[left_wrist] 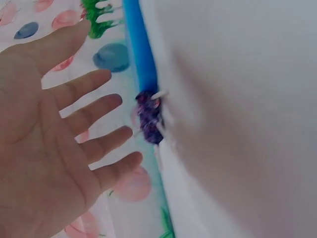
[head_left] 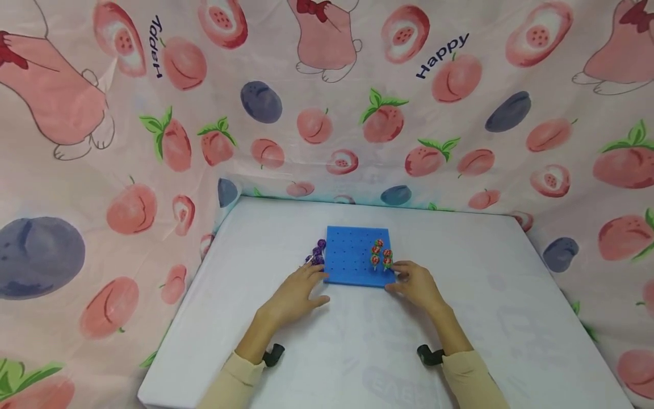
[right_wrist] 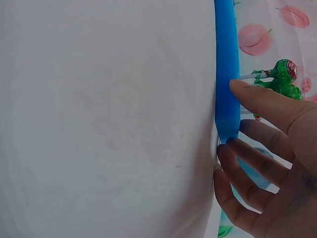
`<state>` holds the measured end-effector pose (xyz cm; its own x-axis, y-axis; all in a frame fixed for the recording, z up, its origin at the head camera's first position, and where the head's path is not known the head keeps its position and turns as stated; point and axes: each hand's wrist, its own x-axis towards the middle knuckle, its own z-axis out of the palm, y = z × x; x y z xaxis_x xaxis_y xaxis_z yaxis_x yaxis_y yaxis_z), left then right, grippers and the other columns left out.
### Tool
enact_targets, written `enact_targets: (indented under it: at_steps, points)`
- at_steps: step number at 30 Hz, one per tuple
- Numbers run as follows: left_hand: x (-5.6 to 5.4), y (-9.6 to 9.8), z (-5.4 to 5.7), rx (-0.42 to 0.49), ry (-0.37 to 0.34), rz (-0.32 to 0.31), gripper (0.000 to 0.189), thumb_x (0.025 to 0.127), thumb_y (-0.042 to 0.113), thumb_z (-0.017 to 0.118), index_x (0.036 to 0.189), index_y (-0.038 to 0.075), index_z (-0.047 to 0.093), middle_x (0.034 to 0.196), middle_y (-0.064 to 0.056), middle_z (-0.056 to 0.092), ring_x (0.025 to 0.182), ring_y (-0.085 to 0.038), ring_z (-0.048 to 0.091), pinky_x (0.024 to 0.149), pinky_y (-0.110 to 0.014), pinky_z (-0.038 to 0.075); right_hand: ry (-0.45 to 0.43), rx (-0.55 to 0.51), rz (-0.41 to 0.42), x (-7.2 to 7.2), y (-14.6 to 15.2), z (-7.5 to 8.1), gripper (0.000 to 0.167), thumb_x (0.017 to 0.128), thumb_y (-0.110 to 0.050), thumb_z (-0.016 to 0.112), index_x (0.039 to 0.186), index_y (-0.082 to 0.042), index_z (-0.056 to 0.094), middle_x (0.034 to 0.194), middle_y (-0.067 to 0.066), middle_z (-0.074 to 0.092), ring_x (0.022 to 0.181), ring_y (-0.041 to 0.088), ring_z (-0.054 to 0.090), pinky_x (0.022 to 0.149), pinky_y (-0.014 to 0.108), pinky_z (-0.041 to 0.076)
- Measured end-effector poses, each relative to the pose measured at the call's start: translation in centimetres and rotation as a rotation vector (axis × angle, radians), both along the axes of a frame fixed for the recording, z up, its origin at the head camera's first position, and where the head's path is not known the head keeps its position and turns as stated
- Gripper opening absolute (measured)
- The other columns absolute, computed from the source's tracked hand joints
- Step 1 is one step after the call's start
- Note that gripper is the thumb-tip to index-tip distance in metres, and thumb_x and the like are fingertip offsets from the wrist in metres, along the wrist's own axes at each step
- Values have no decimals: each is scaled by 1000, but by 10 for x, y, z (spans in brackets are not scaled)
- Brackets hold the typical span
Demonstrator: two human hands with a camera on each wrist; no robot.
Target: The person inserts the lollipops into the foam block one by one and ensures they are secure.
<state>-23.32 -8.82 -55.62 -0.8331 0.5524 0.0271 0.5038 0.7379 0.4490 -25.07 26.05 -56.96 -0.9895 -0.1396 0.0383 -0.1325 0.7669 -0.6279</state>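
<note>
Printed cloth (head_left: 315, 126), pale pink with peaches, strawberries and dark plums, hangs behind and to the sides, its folds soft and slightly slack. White covering (head_left: 357, 346) stretches under everything, with faint lettering showing in it. On it lies the blue board (head_left: 352, 275), a smooth, nearly square slab with rounded edges and rows of small holes; whether it is foam or plastic I cannot tell.

Those holes seem to be what lets the red-and-green lollipops (head_left: 376, 250) stand: at least five rise from the right part of the board, round heads up on thin white sticks, wrappers crinkled and shiny. Purple lollipops (head_left: 315, 250) lie in a loose cluster just beside the board's left edge (how many, I can't count, since my fingers cover some), sticks pointing different ways, probably because nothing holds them upright there.

My right hand (head_left: 419, 287) is at the board's near right corner, thumb on the near edge and fingers bent round the side, so it holds the corner lightly, I judge to keep the slab from sliding. My left hand (head_left: 296, 295) is at the board's near left edge, fingers spread wide and gripping nothing, near the purple cluster; whether a fingertip touches it I cannot be sure. Nearer me than the board, a beige sleeve (head_left: 237, 372) covers my left forearm, and a stubby black device (head_left: 274, 355) juts from that wrist.
</note>
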Motion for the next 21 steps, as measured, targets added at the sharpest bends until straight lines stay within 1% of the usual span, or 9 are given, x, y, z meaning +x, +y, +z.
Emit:
enact_targets:
  at_steps: [2, 5, 9, 11, 13, 16, 19, 21]
  points:
    - [-3, -1, 5, 21, -8, 26, 60, 102, 43, 67, 151, 11, 55, 163, -11, 42, 154, -35, 33, 124, -54, 30, -1, -2, -4, 0, 1, -1, 55, 80, -20, 92, 128, 0, 73, 137, 17, 67, 110, 34, 71, 92, 54, 58]
    - [-8, -3, 12, 57, -18, 80, 53, 102, 38, 68, 147, 12, 59, 159, -10, 48, 150, -31, 41, 122, -51, 35, 0, -12, -2, -1, 2, -3, 55, 80, -20, 92, 128, -1, 73, 137, 17, 67, 110, 35, 71, 92, 54, 58]
    - [-21, -3, 20, 116, 0, 150, 42, 102, 31, 69, 140, 14, 65, 151, -7, 58, 143, -28, 50, 118, -49, 41, -3, -17, 5, -3, 3, -4, 55, 80, -21, 92, 128, -1, 73, 136, 18, 67, 110, 35, 70, 94, 55, 57]
    - [-29, -2, 25, 140, 23, 182, 38, 102, 27, 70, 137, 12, 67, 146, -8, 62, 138, -29, 54, 114, -49, 45, -10, -20, 2, -4, 4, -3, 55, 80, -20, 92, 128, -1, 73, 136, 17, 67, 111, 35, 70, 95, 56, 56]
    - [-38, 0, 29, 127, 42, 216, 36, 103, 25, 68, 135, 10, 69, 141, -10, 65, 133, -31, 58, 110, -50, 49, -20, -17, 1, -5, 4, -3, 55, 80, -21, 92, 128, 0, 73, 136, 18, 67, 111, 35, 70, 96, 56, 56]
    - [-53, 2, 33, 78, 63, 264, 34, 103, 22, 66, 132, 6, 70, 128, -13, 70, 119, -32, 65, 98, -49, 56, -23, -19, 0, -6, 4, -3, 55, 80, -21, 92, 128, 0, 73, 136, 18, 67, 112, 35, 70, 96, 56, 56]
    - [-69, 4, 33, 22, 60, 298, 33, 102, 22, 66, 130, 5, 71, 118, -13, 72, 108, -31, 67, 88, -47, 58, -20, -15, 4, -6, 4, -4, 55, 80, -21, 92, 127, 0, 73, 136, 18, 67, 111, 35, 70, 95, 55, 56]
    - [-78, 5, 30, -13, 47, 306, 34, 102, 24, 67, 130, 6, 71, 117, -12, 72, 106, -30, 68, 86, -46, 59, -24, -16, 2, -5, 4, -4, 55, 80, -21, 92, 127, 0, 73, 137, 17, 67, 112, 35, 70, 95, 54, 56]
